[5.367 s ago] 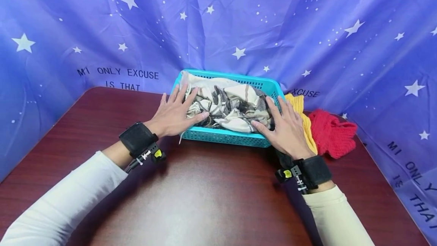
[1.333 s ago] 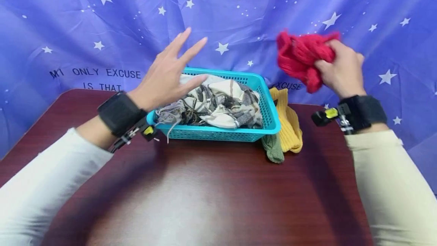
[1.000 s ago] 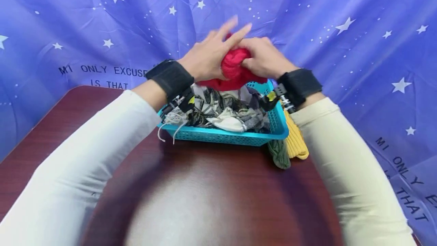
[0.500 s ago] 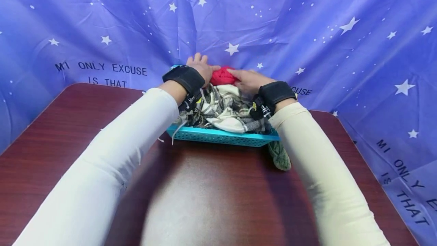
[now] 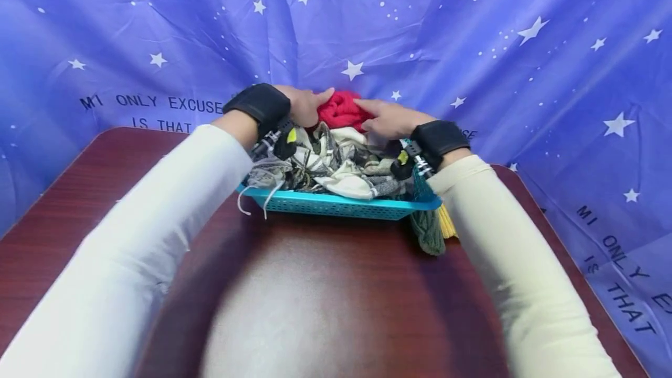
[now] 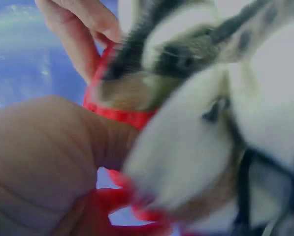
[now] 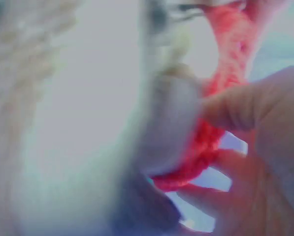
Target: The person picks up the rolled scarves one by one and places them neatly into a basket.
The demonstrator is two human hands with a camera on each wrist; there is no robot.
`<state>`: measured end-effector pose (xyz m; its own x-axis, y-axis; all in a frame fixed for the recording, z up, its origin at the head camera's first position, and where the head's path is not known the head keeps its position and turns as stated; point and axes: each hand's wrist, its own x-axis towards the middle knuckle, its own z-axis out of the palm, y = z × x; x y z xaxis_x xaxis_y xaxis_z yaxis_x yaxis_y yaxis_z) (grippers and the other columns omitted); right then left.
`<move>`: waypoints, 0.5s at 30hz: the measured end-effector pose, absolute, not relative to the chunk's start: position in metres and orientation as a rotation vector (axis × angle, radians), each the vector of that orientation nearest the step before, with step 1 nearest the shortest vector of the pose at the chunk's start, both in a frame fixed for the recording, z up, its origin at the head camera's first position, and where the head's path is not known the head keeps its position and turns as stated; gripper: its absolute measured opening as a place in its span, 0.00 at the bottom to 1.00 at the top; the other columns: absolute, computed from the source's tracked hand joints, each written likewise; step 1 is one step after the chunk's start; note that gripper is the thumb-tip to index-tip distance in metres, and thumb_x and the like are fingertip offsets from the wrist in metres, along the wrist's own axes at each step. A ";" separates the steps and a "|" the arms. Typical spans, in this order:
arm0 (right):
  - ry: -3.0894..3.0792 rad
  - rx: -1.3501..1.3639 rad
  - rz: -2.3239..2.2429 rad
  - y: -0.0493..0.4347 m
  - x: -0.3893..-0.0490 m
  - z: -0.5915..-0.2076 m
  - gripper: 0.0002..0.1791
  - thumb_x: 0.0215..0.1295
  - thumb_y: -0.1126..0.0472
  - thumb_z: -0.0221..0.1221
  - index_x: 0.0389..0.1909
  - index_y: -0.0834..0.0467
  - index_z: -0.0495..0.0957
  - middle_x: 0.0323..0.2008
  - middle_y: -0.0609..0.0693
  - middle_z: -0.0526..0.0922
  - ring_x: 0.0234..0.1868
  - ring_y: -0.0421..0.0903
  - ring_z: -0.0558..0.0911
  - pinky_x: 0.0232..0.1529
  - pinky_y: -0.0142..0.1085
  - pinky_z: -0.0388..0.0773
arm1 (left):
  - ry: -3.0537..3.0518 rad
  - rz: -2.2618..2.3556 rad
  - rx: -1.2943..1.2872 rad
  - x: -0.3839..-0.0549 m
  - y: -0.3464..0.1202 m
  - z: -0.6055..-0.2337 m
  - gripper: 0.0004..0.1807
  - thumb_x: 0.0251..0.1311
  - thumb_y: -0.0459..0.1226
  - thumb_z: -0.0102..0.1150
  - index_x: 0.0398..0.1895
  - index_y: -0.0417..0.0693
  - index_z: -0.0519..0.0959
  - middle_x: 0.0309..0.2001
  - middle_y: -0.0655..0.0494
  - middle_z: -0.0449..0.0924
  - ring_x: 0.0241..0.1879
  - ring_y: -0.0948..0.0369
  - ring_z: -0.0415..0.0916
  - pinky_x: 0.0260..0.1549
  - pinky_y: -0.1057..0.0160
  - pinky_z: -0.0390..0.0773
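A bunched red knitted piece (image 5: 341, 111) sits at the back of a turquoise basket (image 5: 341, 205), behind a crumpled plaid scarf (image 5: 346, 178) with pale fringe. My left hand (image 5: 303, 105) holds its left side, with the thumb along the top. From the right, my right hand (image 5: 389, 119) grips the other side. In the right wrist view the thumb is in front of the red knit (image 7: 201, 147) and the fingers are behind it. Plaid folds hide part of the red knit (image 6: 124, 116) in the left wrist view. Both wrist views are blurred.
A green knitted piece (image 5: 429, 232) and a yellow ribbed one (image 5: 447, 223) lie against the basket's right end, the yellow mostly behind my right forearm. The brown table (image 5: 304, 284) stretches in front. A purple star-print curtain (image 5: 325, 22) hangs close behind.
My right hand has lifted the red knitted piece from the table's right side and carried it left into the basket's back. My left hand has joined it there. The plaid scarf stays in the basket.
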<state>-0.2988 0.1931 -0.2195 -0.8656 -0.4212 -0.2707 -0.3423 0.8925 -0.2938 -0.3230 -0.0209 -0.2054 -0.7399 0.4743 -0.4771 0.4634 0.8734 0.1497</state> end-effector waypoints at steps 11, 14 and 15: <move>3.213 -0.234 -0.801 0.304 -0.213 -0.233 0.28 0.79 0.52 0.49 0.74 0.58 0.63 0.71 0.67 0.64 0.69 0.64 0.66 0.63 0.68 0.63 | 2.923 0.551 0.850 -0.235 -0.094 -0.185 0.37 0.77 0.37 0.40 0.82 0.59 0.38 0.81 0.41 0.34 0.78 0.42 0.39 0.72 0.36 0.44; 3.209 -0.188 -0.781 0.325 -0.200 -0.268 0.29 0.78 0.54 0.51 0.75 0.60 0.60 0.73 0.70 0.58 0.72 0.68 0.60 0.64 0.73 0.56 | 2.991 0.723 0.866 -0.220 -0.107 -0.196 0.34 0.78 0.41 0.41 0.82 0.57 0.43 0.80 0.41 0.42 0.78 0.42 0.45 0.72 0.36 0.47; 3.191 -0.189 -0.753 0.329 -0.198 -0.279 0.30 0.78 0.55 0.51 0.75 0.60 0.59 0.75 0.70 0.54 0.74 0.69 0.56 0.64 0.75 0.51 | 3.004 0.776 0.872 -0.217 -0.110 -0.202 0.34 0.79 0.41 0.41 0.82 0.56 0.44 0.80 0.40 0.44 0.77 0.42 0.47 0.72 0.37 0.49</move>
